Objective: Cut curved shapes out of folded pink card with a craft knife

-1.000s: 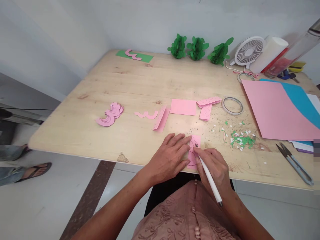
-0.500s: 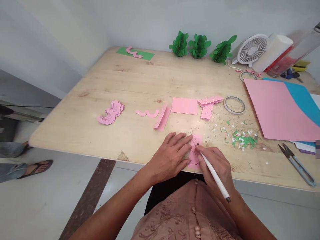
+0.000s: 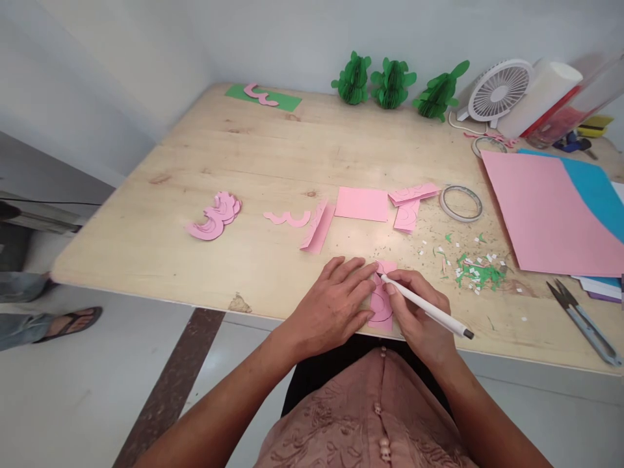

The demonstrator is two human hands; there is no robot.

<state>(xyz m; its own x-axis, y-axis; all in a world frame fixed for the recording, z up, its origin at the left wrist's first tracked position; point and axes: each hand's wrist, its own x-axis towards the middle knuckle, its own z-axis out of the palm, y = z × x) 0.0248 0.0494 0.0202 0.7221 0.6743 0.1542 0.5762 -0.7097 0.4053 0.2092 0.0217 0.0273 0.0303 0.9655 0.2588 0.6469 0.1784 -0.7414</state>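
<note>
My left hand (image 3: 336, 302) lies flat with its fingers stretched out, their tips pressing on a small pink paper piece (image 3: 381, 305) at the table's front edge. Curved dark lines run over that paper. A white pen (image 3: 429, 305) is pinched in my right hand (image 3: 423, 318), its tip on the upper part of the paper and its rear end pointing right. Beyond my hands lie a pink paper rectangle (image 3: 361, 204), a folded pink strip (image 3: 318, 227), a scalloped pink cutout (image 3: 287, 218) and more folded pink pieces with drawn curves (image 3: 407, 214).
A stack of pink cutouts (image 3: 214, 216) lies left. On the right are a tape roll (image 3: 461, 203), paper scraps (image 3: 480, 273), thread snips (image 3: 582, 322) and large pink sheets (image 3: 550, 214). Green paper figures (image 3: 392, 84) and a fan (image 3: 500, 92) stand along the wall. Another person's foot (image 3: 73, 323) shows left.
My right hand has shifted the pen tip up and left along the paper. The pen now leans further to the right. My left hand stays in place.
</note>
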